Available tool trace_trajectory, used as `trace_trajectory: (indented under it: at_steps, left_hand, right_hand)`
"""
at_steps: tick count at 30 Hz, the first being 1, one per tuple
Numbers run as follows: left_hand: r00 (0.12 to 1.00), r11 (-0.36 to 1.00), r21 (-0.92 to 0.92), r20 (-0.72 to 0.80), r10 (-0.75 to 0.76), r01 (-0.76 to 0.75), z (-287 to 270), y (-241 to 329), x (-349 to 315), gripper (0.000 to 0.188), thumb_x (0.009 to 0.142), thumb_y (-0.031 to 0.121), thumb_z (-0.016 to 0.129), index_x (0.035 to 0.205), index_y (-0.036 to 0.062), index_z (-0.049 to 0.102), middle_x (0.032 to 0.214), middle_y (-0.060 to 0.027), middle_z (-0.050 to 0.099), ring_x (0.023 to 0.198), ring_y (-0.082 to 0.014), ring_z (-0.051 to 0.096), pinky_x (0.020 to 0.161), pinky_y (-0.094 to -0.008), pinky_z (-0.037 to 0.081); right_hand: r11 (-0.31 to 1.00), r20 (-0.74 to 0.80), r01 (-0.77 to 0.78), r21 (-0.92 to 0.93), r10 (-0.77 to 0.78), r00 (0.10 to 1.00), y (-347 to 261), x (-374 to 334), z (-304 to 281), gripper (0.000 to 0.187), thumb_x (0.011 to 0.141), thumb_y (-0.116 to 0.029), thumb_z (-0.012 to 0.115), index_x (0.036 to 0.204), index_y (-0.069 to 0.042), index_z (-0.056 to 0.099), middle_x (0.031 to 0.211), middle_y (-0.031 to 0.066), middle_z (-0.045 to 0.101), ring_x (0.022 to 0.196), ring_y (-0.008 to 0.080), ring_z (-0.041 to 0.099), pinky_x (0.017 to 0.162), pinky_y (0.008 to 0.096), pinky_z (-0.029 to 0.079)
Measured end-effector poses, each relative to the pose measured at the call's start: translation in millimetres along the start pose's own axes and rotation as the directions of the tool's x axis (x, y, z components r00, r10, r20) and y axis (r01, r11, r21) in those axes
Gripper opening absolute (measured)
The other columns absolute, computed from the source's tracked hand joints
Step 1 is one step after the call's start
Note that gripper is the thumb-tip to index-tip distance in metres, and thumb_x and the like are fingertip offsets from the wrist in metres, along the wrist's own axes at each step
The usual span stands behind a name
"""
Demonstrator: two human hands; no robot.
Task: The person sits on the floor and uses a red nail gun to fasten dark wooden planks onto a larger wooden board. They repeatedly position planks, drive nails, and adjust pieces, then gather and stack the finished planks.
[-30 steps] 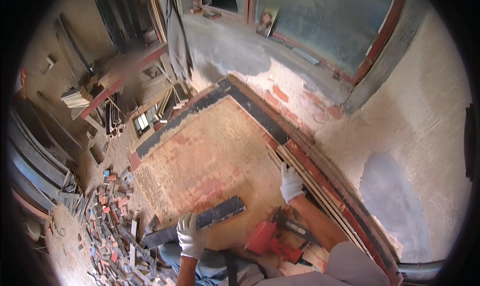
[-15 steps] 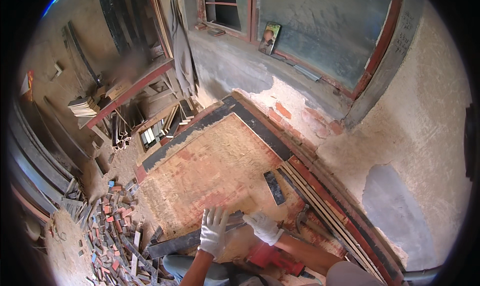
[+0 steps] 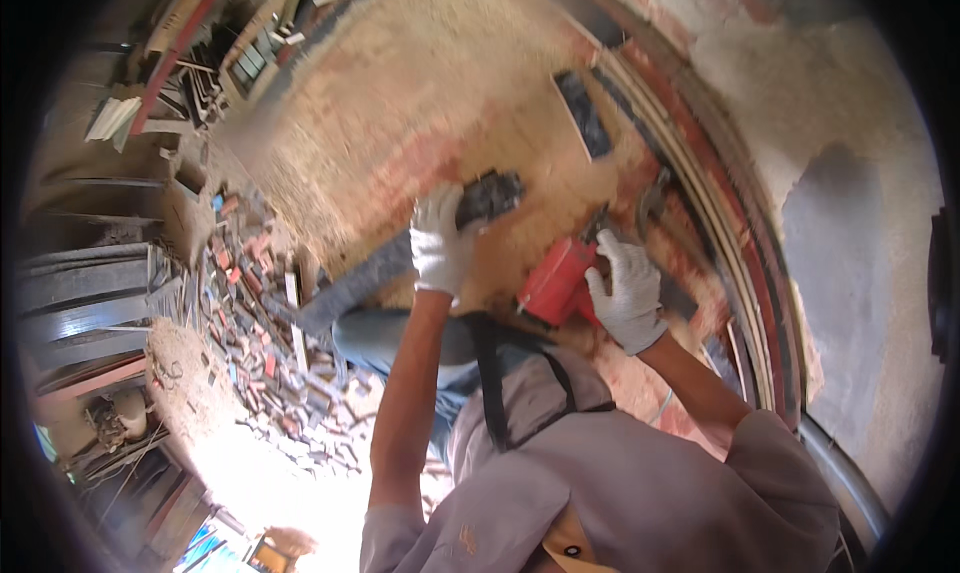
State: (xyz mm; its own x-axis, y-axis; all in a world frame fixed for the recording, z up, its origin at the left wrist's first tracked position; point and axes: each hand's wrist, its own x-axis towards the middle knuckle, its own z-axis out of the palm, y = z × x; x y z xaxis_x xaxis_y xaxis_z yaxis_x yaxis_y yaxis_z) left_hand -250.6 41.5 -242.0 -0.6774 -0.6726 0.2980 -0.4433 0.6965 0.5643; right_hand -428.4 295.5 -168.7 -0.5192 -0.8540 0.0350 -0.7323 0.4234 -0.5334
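Observation:
My left hand [image 3: 438, 248], in a white work glove, lies flat with its fingers stretched out over a dark strip of wood [image 3: 375, 273] on the worktop. Just beyond its fingers, a short dark block [image 3: 490, 195] lies across the strip's far end. My right hand [image 3: 632, 298], gloved too, is at a red tool that looks like a nail gun [image 3: 553, 281]. Part of the tool shows between the thumb and fingers; its grip is partly hidden. Close by on the right rests a hammer [image 3: 652, 201], and farther off a flat dark board piece [image 3: 582, 115].
The worn wooden worktop [image 3: 400, 103] stretches ahead. Long thin strips [image 3: 715, 203] run along its right side by the wall [image 3: 850, 93]. Many small wood offcuts [image 3: 265, 303] litter the floor at left. More lumber is stacked at far left [image 3: 85, 298].
The view has tipped down toward my lap. My right hand has left the strip's end and moved right to the red nail gun. My left hand stays over the dark strip.

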Motion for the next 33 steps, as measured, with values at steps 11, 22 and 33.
trace_trajectory:
  at_steps: [11,22,33]
  left_hand:
    - [0.993,0.992,0.082,0.061,-0.106,0.101,-3,-8,-14,0.067,0.068,0.022,0.091,0.128,0.0043,0.066,0.134,-0.0172,0.067,0.132,-0.0379,0.059,0.118,-0.0543,0.039]
    - [0.976,0.983,0.107,0.147,-0.164,0.149,-14,-19,-14,0.069,0.067,0.024,0.093,0.128,0.003,0.068,0.137,-0.0181,0.067,0.133,-0.0371,0.059,0.117,-0.0508,0.042]
    - [0.976,0.973,0.201,0.163,-0.146,0.112,-12,-16,-12,0.069,0.068,0.022,0.093,0.129,0.0008,0.068,0.134,-0.0216,0.067,0.129,-0.0405,0.061,0.112,-0.0489,0.047]
  right_hand:
    - [0.919,0.413,-0.26,-0.296,0.368,0.833,7,-68,18,0.129,0.07,-0.041,0.091,0.162,0.007,0.015,0.138,0.0244,0.052,0.117,0.0398,0.054,0.1,0.0478,0.045]
    - [0.927,0.386,-0.342,-0.154,0.375,0.843,12,-55,53,0.12,0.073,-0.017,0.086,0.163,0.006,0.009,0.133,0.0274,0.057,0.12,0.0423,0.057,0.101,0.0483,0.048]
    - [0.887,0.407,-0.459,0.047,0.403,0.82,14,-49,51,0.104,0.079,-0.014,0.077,0.162,0.003,0.018,0.133,0.03,0.059,0.121,0.0476,0.059,0.101,0.0497,0.05]
